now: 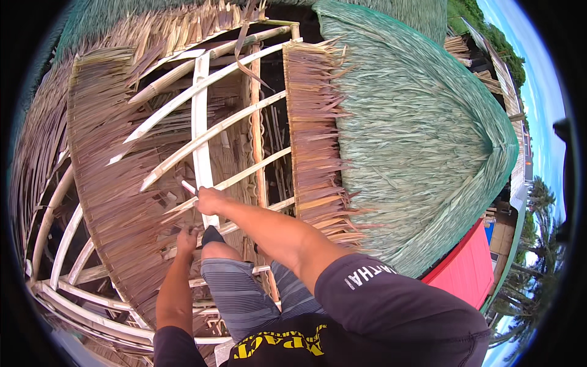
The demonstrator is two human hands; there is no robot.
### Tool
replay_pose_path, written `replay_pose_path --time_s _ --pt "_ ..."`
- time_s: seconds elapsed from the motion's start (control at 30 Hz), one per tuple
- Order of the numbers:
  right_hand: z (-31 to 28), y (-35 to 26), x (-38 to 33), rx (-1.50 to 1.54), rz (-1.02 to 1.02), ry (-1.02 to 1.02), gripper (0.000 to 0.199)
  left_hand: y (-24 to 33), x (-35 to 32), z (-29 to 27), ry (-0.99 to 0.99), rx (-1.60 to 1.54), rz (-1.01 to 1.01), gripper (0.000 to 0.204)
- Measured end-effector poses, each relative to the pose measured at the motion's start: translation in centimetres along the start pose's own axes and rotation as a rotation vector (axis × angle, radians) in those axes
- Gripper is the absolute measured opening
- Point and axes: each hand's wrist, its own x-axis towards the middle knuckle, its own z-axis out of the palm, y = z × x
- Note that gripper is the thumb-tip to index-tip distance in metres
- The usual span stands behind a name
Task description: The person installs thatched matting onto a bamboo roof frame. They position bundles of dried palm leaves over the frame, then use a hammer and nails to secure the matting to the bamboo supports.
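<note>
My right hand [210,200] is closed around a short, pale, stick-like thing [188,187], whose end pokes out past my fist. The rest of it is hidden, so its kind is unclear. Below it, my left hand [187,238] is at the ragged edge of a brown palm-thatch panel [113,177]; its fingers look bent, but what they hold, if anything, does not show. Pale roof battens [214,131] slant by both hands, and a wide whitish board [200,116] runs between them up to the far side.
Gaps between the battens open onto a space beneath. Another brown thatch strip [315,128] lies beside a greenish thatched roof [422,134] on the right. A red roof sheet [461,269] is at lower right. My knee [219,249] is beside the board's near end.
</note>
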Motion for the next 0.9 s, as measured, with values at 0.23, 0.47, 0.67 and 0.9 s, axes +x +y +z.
replay_pose_path --time_s 0.23,0.47,0.67,0.9 --pt "-2.7 -15.5 -0.2 -0.361 -0.192 -0.037 0.041 -6.3 -10.0 -4.0 0.068 -0.136 -0.061 0.038" --pt "4.5 -17.4 -1.4 -0.264 -0.271 0.158 0.032 -15.2 -13.8 -19.4 1.138 0.369 -0.724 0.097" --pt "8.9 -20.1 -4.2 -0.243 -0.367 0.035 0.040 -20.9 -21.6 -22.4 0.475 0.129 -0.499 0.038" --pt "10.9 -21.4 -12.1 0.049 -0.478 0.169 0.044 -0.2 -21.6 -28.6 0.905 0.024 0.024 0.024"
